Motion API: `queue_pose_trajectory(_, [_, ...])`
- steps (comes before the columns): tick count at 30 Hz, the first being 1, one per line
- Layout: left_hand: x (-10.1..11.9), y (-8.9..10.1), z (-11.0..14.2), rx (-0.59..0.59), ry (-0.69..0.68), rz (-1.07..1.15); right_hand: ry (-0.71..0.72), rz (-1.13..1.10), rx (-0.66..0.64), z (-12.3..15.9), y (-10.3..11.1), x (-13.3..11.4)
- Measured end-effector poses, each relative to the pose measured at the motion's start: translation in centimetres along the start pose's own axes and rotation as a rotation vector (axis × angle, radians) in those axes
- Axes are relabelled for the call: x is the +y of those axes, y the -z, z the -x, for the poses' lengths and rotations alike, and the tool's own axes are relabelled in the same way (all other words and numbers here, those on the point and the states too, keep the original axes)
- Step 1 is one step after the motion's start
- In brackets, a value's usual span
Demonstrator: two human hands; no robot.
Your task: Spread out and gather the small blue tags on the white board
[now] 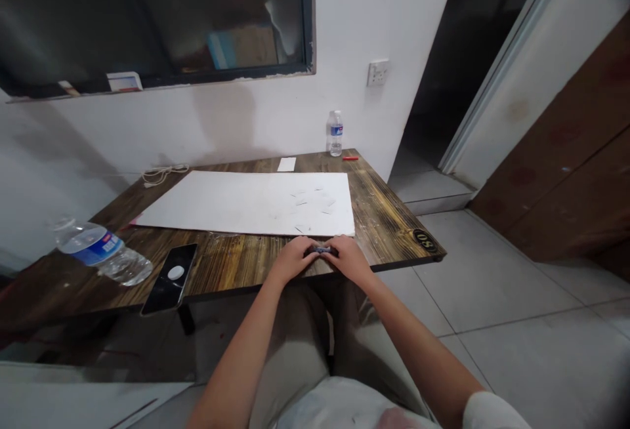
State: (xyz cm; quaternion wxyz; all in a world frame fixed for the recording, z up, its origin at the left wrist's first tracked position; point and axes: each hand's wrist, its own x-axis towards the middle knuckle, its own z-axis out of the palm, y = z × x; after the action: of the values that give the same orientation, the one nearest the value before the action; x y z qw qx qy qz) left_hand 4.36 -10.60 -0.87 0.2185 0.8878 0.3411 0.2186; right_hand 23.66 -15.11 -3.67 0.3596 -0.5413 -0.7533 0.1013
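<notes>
My left hand (293,260) and my right hand (350,260) meet at the near edge of a wood-grain table (394,232). Between their fingers I see a small dark object (322,250), mostly hidden, so its kind is unclear. Just beyond my hands lies a large white board (236,203), its near edge almost at my fingertips. Several small paper scraps (310,199) are scattered on its right half.
A phone (170,278) and a plastic water bottle (101,252) lie on the table's left side. Another bottle (335,134) stands at the back, near a red stick (350,158), a white paper slip (286,164) and a coiled cable (165,174). A tiled floor lies to the right.
</notes>
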Motion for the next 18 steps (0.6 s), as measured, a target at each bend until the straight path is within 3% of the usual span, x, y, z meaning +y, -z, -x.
queue_pose_trajectory(8, [-0.37, -0.11, -0.12, 0.029, -0.010, 0.042, -0.018, -0.042, 0.018, 0.04, -0.26, 0.16])
queue_pose_trajectory(18, [0.11, 0.25, 0.15, 0.082, 0.014, -0.017, 0.047, -0.248, 0.110, 0.09, -0.16, -0.22])
